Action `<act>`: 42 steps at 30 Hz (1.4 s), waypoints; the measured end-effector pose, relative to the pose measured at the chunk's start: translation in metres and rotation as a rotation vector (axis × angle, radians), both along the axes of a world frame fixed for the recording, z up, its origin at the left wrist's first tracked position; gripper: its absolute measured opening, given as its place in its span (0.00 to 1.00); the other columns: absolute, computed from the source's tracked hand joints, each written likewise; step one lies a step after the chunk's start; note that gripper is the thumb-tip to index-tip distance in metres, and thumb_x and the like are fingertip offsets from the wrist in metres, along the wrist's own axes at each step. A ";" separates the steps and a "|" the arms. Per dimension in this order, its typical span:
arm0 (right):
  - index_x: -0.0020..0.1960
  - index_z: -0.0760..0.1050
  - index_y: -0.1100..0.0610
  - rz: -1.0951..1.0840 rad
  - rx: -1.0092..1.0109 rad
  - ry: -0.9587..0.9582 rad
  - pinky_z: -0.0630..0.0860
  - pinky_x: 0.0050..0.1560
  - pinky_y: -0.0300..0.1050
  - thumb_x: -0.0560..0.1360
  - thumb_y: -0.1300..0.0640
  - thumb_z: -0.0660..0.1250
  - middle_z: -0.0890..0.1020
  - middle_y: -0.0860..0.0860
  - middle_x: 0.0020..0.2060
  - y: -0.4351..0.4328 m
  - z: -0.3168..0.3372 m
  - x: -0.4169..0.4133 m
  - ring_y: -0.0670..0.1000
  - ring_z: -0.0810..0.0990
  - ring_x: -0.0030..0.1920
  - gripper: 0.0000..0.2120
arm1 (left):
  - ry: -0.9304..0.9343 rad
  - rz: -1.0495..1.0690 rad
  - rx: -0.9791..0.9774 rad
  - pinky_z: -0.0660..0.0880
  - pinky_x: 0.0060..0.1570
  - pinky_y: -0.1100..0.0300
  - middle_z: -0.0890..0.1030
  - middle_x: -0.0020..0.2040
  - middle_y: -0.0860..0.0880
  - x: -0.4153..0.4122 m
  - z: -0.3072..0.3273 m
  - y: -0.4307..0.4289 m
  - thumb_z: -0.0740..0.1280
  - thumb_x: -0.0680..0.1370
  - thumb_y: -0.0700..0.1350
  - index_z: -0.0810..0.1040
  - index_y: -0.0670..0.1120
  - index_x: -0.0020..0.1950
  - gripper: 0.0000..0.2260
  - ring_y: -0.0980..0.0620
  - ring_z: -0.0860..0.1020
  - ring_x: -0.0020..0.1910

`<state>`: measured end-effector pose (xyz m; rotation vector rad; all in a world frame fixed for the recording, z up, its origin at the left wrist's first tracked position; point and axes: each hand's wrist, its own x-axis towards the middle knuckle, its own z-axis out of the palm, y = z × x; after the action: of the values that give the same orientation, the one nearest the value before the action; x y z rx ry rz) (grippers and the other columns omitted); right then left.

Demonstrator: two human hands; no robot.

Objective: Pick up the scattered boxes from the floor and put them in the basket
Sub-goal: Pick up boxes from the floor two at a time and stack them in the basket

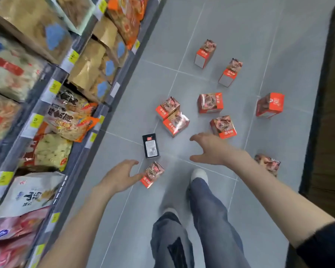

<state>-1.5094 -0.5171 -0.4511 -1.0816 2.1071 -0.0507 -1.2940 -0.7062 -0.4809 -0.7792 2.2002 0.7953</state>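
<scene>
Lying just right of the left hand, the nearest box angles away; right hand farther; both spread, empty.

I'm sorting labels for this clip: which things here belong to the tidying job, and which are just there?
Job: red boxes on the floor, black box, left hand, right hand; no basket in view.
Just there: snack bags on shelves, yellow price tags.
</scene>
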 end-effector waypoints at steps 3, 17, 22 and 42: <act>0.70 0.62 0.56 0.046 0.030 -0.014 0.70 0.61 0.50 0.72 0.45 0.66 0.72 0.56 0.63 -0.011 -0.075 -0.017 0.57 0.70 0.64 0.31 | -0.068 -0.007 -0.001 0.65 0.63 0.59 0.67 0.71 0.47 -0.015 -0.076 0.000 0.64 0.76 0.57 0.64 0.47 0.72 0.28 0.49 0.70 0.67; 0.71 0.61 0.55 0.332 0.086 -0.158 0.72 0.58 0.51 0.67 0.47 0.73 0.72 0.55 0.64 -0.056 -0.362 -0.026 0.56 0.70 0.64 0.37 | -0.175 0.023 -0.190 0.71 0.56 0.52 0.73 0.62 0.51 -0.019 -0.382 0.031 0.69 0.60 0.68 0.61 0.49 0.67 0.42 0.48 0.72 0.61; 0.71 0.61 0.56 0.323 0.081 -0.225 0.70 0.61 0.48 0.65 0.46 0.74 0.71 0.55 0.65 -0.059 -0.415 -0.024 0.55 0.70 0.65 0.40 | -0.123 0.021 -0.352 0.70 0.56 0.52 0.70 0.61 0.48 -0.013 -0.430 0.053 0.71 0.63 0.61 0.59 0.45 0.67 0.40 0.47 0.71 0.62; 0.70 0.59 0.52 0.087 -0.022 -0.560 0.73 0.64 0.46 0.60 0.50 0.80 0.72 0.48 0.63 -0.062 -0.385 -0.032 0.49 0.73 0.62 0.45 | 0.414 0.429 0.556 0.78 0.50 0.59 0.79 0.55 0.50 -0.076 -0.357 0.003 0.80 0.54 0.53 0.66 0.47 0.63 0.42 0.55 0.81 0.53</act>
<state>-1.5418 -0.5792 -0.8365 -1.0259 1.5587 -0.2999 -1.3696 -0.7032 -0.8382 -0.8571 1.9946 1.8255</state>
